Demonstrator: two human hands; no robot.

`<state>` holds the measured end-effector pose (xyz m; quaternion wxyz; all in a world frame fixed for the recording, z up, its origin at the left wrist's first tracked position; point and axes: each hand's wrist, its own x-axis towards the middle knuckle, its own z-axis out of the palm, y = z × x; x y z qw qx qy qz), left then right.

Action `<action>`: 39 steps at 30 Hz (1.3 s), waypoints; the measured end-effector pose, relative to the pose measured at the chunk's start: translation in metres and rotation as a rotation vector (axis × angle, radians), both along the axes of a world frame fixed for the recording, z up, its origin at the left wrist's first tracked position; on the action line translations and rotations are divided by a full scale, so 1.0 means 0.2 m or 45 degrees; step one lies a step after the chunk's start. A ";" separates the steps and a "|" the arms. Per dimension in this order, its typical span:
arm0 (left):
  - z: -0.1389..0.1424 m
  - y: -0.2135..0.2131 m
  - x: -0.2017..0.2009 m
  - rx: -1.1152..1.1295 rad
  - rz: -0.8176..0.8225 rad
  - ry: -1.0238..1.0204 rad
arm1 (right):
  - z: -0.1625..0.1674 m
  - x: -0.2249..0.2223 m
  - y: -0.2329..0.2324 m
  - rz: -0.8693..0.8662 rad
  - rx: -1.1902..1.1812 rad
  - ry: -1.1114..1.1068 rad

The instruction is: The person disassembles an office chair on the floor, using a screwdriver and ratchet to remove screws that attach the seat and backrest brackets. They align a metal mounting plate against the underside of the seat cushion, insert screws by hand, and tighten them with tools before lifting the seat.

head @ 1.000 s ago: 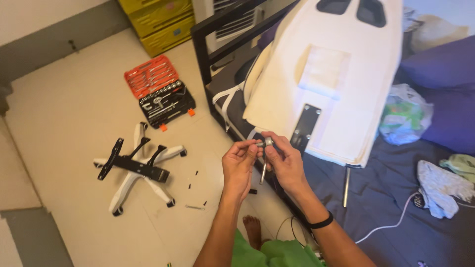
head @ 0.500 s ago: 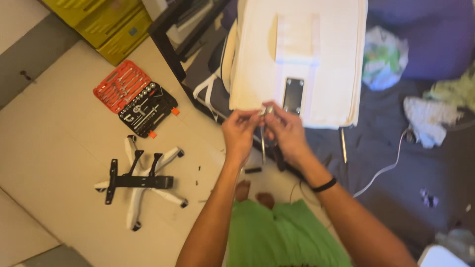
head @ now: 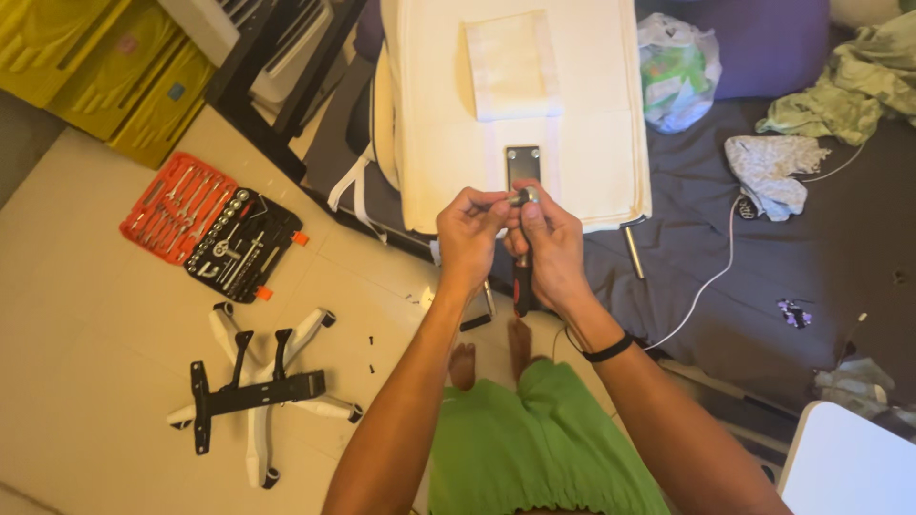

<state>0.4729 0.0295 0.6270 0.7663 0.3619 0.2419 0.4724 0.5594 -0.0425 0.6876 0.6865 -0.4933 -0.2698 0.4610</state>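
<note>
— Both hands have come a bit higher than before, and the view has swung so the tool case sits further left. What do they hold?

— Right hand (head: 551, 250) wraps a ratchet wrench (head: 522, 277); left hand (head: 468, 234) pinches the small metal socket (head: 523, 197) on its head, above the white chair seat (head: 520, 114).

— How will it feel?

— Hard, smooth steel, I think, a bit heavy and slippy. Best held by the dark handle. The socket is tiny and round, easy to drop.

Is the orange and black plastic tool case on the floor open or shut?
Open: the orange and black plastic tool case lies spread flat, sockets and wrenches showing.
</note>
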 end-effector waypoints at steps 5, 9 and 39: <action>0.01 0.03 0.04 0.046 0.035 -0.035 | 0.04 0.12 0.03 0.033 -0.153 -0.599; 0.02 0.06 0.09 0.103 0.014 0.099 | 0.07 0.24 0.03 0.133 -0.033 -0.763; -0.31 0.22 0.29 0.259 0.025 0.873 | -0.33 0.59 0.17 0.060 -0.602 -0.335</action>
